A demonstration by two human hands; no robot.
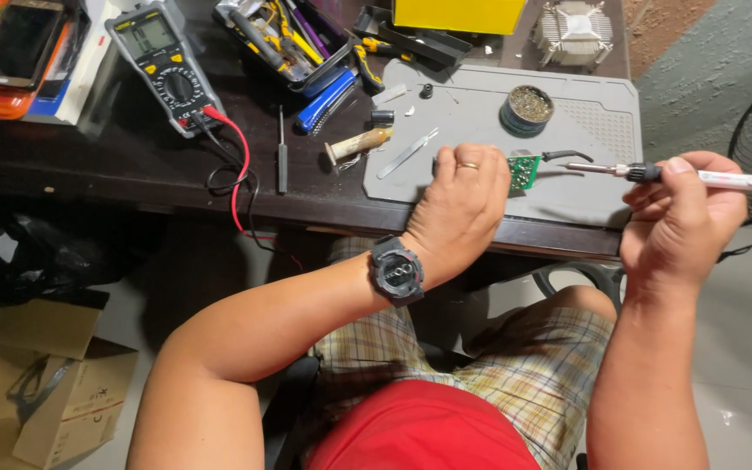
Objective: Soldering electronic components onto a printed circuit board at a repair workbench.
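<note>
1. Your left hand (463, 204) presses the green circuit board (524, 170) flat on the grey mat (585, 130).
2. Your right hand (676, 218) grasps the soldering iron (698, 177).
3. The round tin (527, 108) holds brass wool.

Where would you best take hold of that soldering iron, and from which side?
Probably by the white handle, behind the black collar, coming from the right end. The soldering iron lies level with its thin metal tip pointing left toward the green circuit board; the right hand grips it just there, pen-style.
</note>
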